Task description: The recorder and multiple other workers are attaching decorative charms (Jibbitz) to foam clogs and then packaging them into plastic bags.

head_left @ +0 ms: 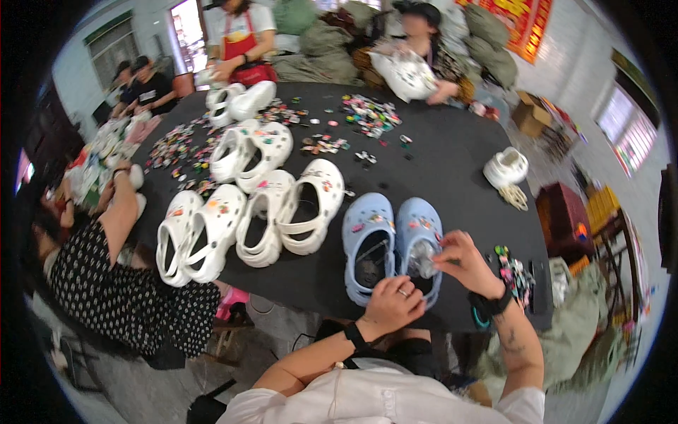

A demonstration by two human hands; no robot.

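A pair of light blue clogs stands side by side at the table's near edge, the left clog (369,212) and the right clog (419,218) both dotted with small colourful charms. My left hand (393,305), a ring on one finger, is closed at their heels, its fingers curled on the right clog's heel edge. Crumpled clear plastic (422,260) lies in the opening of that right clog. At its side my right hand (466,263) pinches with thumb and fingertips at the plastic. Whether anything smaller sits between those fingertips is hidden.
White charm-studded clogs (311,205) stand in pairs to the left on the black table (452,159). Loose charms (371,115) lie in heaps at the back, others (514,275) near my right arm. A small white clog (506,168) is at right. Several other people sit or stand around.
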